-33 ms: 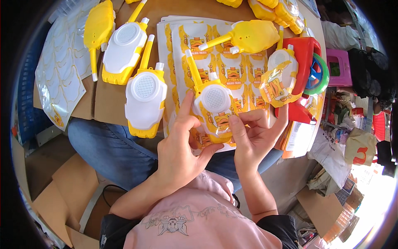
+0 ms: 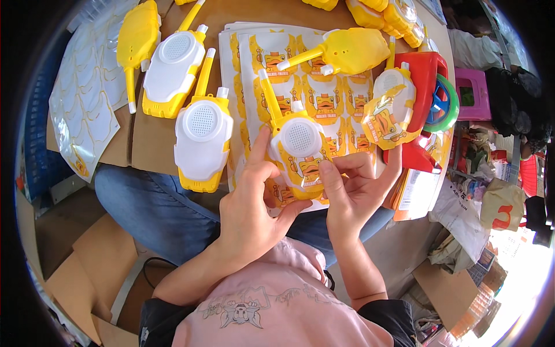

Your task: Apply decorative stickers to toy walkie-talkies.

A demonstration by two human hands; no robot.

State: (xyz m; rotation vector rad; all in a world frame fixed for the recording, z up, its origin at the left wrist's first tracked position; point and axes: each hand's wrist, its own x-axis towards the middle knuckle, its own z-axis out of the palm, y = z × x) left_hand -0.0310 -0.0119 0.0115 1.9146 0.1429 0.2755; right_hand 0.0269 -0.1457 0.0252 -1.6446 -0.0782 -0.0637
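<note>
A yellow toy walkie-talkie (image 2: pixel 296 140) with a white front and round speaker grille is tilted in my left hand (image 2: pixel 251 194), whose fingers and thumb grip its left side and lower end. A clear sticker (image 2: pixel 310 169) with a yellow cartoon figure lies over its lower front. My right hand (image 2: pixel 352 196) has its thumb and forefinger closed at the sticker's right edge; another finger is stretched toward a second sticker (image 2: pixel 386 121). That one overlaps the lower part of another white-fronted walkie-talkie (image 2: pixel 395 82). Printed sticker sheets (image 2: pixel 272 40) lie beneath the held toy.
White-fronted walkie-talkies (image 2: pixel 202 139) lie at the left, and a yellow one shows its back (image 2: pixel 356 51) at the far side. More yellow toys (image 2: pixel 384 14) are piled behind. A red tape dispenser (image 2: pixel 425 87) stands right. Used sticker sheets (image 2: pixel 87 110) hang over the table's left edge.
</note>
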